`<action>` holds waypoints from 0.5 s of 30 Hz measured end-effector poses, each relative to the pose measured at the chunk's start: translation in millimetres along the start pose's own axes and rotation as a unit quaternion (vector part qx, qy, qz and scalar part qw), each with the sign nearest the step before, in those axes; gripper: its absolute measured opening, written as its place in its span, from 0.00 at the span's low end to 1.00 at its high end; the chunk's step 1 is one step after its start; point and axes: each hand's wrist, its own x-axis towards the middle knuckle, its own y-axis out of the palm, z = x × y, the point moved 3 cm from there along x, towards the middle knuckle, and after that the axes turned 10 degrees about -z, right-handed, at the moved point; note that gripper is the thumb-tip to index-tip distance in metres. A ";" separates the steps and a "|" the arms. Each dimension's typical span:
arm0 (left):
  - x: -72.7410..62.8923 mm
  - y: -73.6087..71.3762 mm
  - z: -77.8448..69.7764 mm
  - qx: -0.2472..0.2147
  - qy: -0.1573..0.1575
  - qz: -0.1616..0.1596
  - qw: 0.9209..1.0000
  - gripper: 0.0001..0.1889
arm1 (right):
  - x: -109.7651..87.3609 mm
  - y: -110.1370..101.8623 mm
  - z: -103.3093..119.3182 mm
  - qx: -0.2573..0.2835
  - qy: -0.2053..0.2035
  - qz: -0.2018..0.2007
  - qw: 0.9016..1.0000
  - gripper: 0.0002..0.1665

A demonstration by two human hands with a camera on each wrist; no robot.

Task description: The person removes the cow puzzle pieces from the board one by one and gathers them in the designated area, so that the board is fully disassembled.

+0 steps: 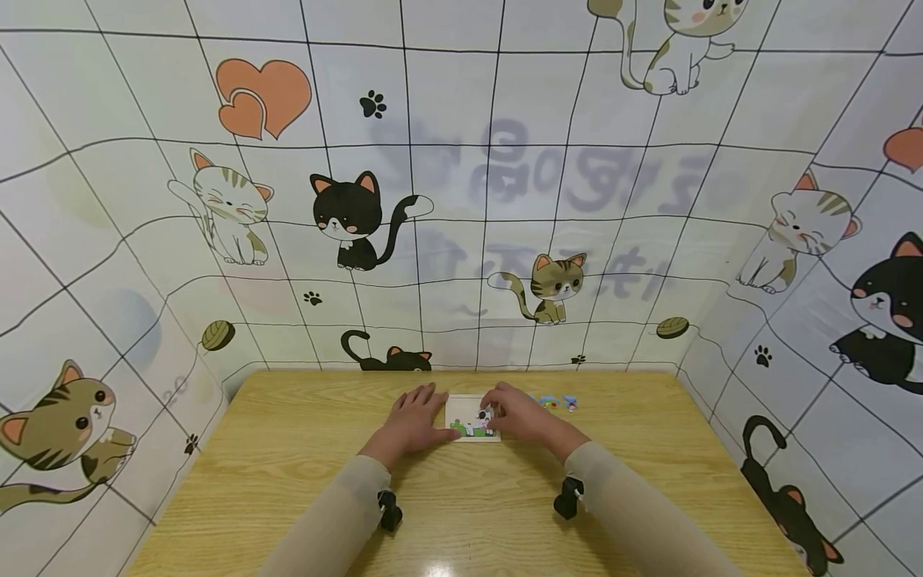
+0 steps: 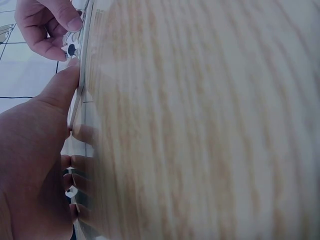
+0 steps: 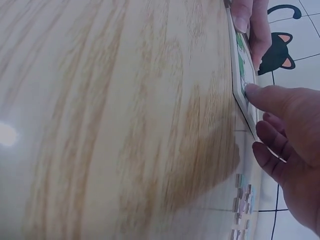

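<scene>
A small pale puzzle board (image 1: 464, 405) lies on the table, green pieces along its near edge. My left hand (image 1: 413, 422) rests at its left side with fingers spread, thumb on the near left corner. Over the board's right part, my right hand (image 1: 521, 413) pinches a black-and-white puzzle piece (image 1: 484, 416) between thumb and curled fingers. The left wrist view shows that piece (image 2: 71, 50) close to the board, partly hidden by the fingers. In the right wrist view, the right thumb (image 3: 265, 97) reaches over the board's edge.
Several small colourful puzzle pieces (image 1: 550, 402) lie on the table just right of the board, partly behind my right hand. The wooden table (image 1: 461, 497) ends at a cat-patterned cloth wall (image 1: 461, 320) at the back and both sides.
</scene>
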 end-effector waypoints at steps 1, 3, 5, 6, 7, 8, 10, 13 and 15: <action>0.0 0.2 0.0 0.001 0.000 0.000 1.000 0.49 | -0.2 0.3 -0.7 -0.001 -0.001 -0.001 1.000 0.17; 1.1 4.1 2.6 0.006 0.004 -0.004 1.000 0.50 | -0.6 1.1 -1.9 0.002 -0.001 -0.005 1.000 0.16; 1.4 4.9 3.0 0.009 0.003 -0.004 1.000 0.51 | -1.1 1.5 -2.6 0.007 0.004 -0.010 1.000 0.16; 0.9 3.0 1.2 0.011 0.001 -0.001 1.000 0.50 | -1.4 1.6 -2.7 0.009 0.006 -0.013 1.000 0.16; 0.9 2.8 0.8 0.014 0.002 -0.001 1.000 0.50 | -2.0 1.4 -2.4 0.014 0.007 -0.017 1.000 0.16; 0.7 1.8 0.0 0.016 0.002 -0.001 1.000 0.50 | -2.5 1.0 -2.2 0.020 0.009 -0.022 1.000 0.17; 0.1 -1.0 -1.9 0.013 -0.002 0.001 1.000 0.49 | -3.8 -0.5 -0.6 0.032 0.010 -0.031 0.999 0.17; 1.8 3.1 1.8 0.009 0.001 -0.006 1.000 0.51 | -6.0 -4.1 2.8 0.051 0.002 -0.043 0.998 0.18; 3.4 7.5 5.1 0.006 0.003 -0.011 1.000 0.52 | -7.9 -6.4 4.8 0.067 -0.006 -0.048 0.997 0.18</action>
